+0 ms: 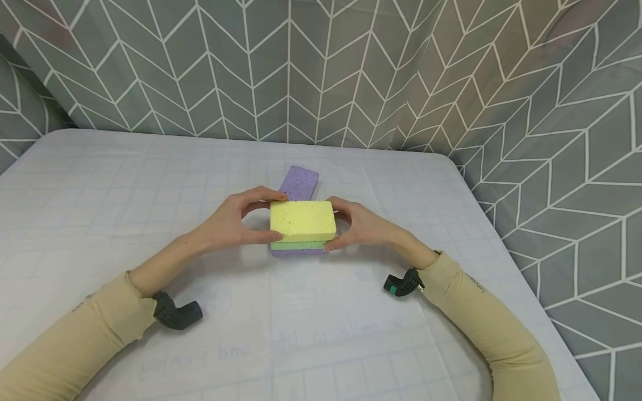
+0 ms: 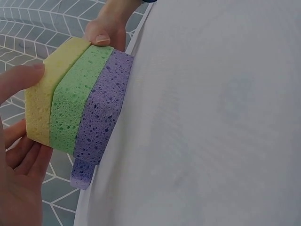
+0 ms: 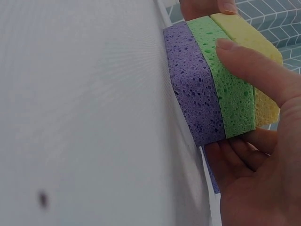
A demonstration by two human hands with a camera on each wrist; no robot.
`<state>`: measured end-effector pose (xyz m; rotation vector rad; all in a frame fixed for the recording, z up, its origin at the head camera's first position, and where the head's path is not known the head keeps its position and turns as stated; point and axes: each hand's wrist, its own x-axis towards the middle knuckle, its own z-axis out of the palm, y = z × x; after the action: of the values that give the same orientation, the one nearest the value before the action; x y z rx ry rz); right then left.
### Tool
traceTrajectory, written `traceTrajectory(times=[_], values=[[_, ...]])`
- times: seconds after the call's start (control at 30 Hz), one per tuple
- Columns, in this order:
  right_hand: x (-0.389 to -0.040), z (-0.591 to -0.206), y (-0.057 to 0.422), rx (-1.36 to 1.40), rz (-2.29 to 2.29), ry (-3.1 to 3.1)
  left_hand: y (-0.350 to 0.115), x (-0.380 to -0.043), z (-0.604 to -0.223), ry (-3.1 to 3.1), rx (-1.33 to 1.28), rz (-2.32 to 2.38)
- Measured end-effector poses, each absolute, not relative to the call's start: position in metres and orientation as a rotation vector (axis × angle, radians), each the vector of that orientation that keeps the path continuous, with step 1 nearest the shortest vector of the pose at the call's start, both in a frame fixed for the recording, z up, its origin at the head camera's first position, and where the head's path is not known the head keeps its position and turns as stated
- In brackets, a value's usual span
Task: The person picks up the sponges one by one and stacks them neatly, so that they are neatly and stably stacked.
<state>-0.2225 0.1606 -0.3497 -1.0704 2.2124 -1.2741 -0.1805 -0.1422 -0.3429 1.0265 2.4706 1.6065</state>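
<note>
So the only writing I'm making out is on the white tablecloth [image 1: 311, 379], and it's looking super faint, like it's showing through from the other side. The pale lettering [image 1: 233, 350] is running mirrored across the table's near part, well in from its right edge. Going right to left, I'm reading roughly "smile to life and enjoy", with "enjoy" sitting closest to the near edge and "smile" being the hardest to read. Tiny dark print is also showing by the cuffs of the right sleeve [image 1: 494, 323] and left sleeve [image 1: 75, 340], but it's coming out too small to read.
</note>
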Motion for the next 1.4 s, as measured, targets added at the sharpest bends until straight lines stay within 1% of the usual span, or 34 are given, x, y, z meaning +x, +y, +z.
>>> traceTrajectory(times=[0.7, 1.0, 1.4], values=[[-0.220, -0.348, 0.161, -1.093, -1.258, 2.239, -0.142, -0.180, -0.344, 2.466, 0.973, 1.578], [-0.221, -0.347, 0.160, -1.130, -1.244, 2.260, -0.142, -0.181, -0.345, 2.459, 0.992, 1.587], [-0.217, -0.340, 0.158, -1.236, -1.377, 2.242, -0.142, -0.180, -0.344, 2.456, 0.998, 1.595]])
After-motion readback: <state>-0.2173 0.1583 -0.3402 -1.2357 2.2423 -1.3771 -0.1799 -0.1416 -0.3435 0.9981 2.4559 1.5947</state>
